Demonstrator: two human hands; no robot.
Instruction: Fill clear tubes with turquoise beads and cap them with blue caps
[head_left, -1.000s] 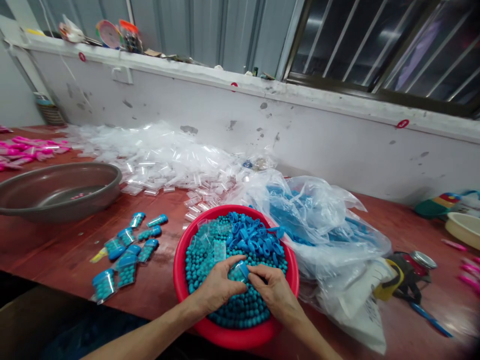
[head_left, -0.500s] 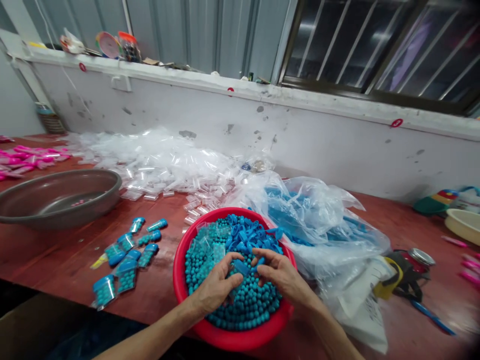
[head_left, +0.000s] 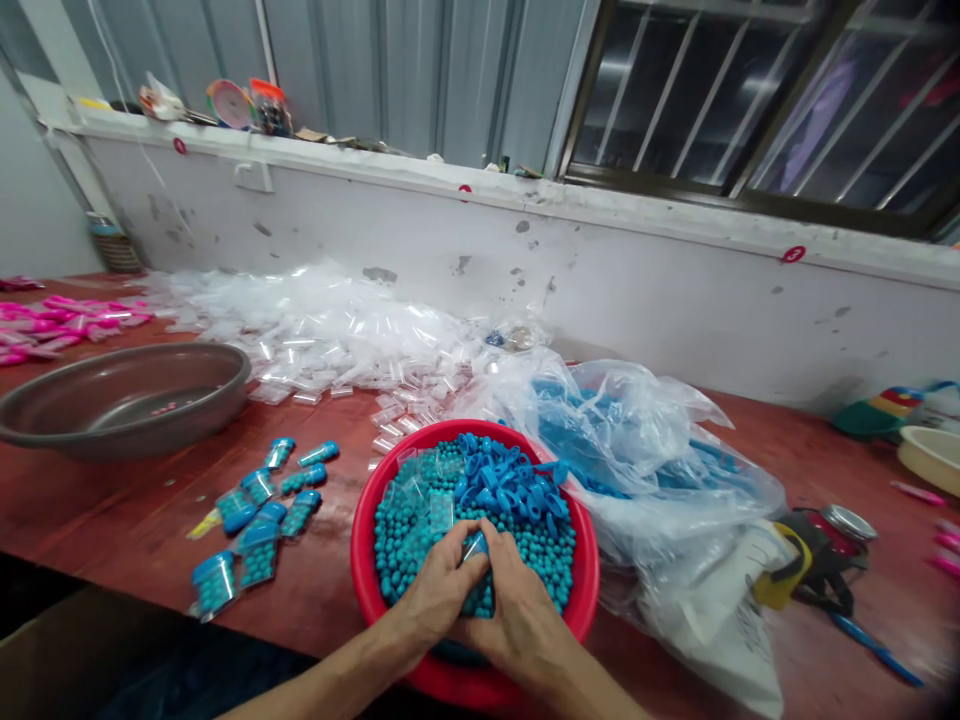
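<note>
I see left hand [head_left: 444, 578], right hand [head_left: 514, 590] | fingers wrapped round a blue-capped container [head_left: 475, 546] | over teal beads [head_left: 399, 548] in red basin [head_left: 363, 545]

Left hand [head_left: 441, 582]: bare. Just behind it, left forearm [head_left: 337, 658]: bare along its visible length, slender, narrowing toward the hand. Right hand [head_left: 517, 598]: likewise bare. Just behind it, right forearm [head_left: 585, 685]: also uncovered as far as the view shows.

Head view: looks forward and down from the person's head
Close below: left hand [head_left: 437, 583] and right hand [head_left: 519, 592] over the red basin [head_left: 364, 535]
Farther off: across the tabletop [head_left: 334, 545] to wall [head_left: 637, 290] and barred window [head_left: 679, 95]
</note>
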